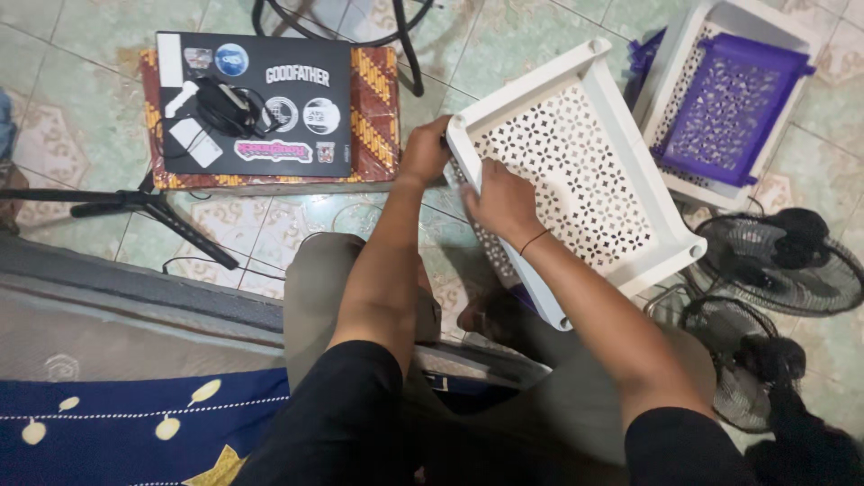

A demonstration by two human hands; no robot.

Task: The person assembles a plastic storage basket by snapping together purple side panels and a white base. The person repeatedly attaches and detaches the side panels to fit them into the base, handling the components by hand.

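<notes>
The person sat with both arms stretched out over the tiled floor (297,216), working on 1 white perforated tray (585,171) that lay tilted near the middle of the scene. The left hand (425,151) was closed around the tray's near-left corner, fingers wrapped over the rim. The right hand (501,200) rested just beside it on the tray's near edge, fingers curled over that edge and gripping it; a thin dark band sat on that wrist. To the far right lay 1 more white tray (688,67) with 1 purple perforated tray (731,106) nested inside it. At the near right stood 2 dark fans (783,261), 1 nearer than the other. To the far left, 1 black laptop (256,103) covered in stickers rested on 1 patterned box (373,108), with a black cable bundle on top of the laptop.
</notes>
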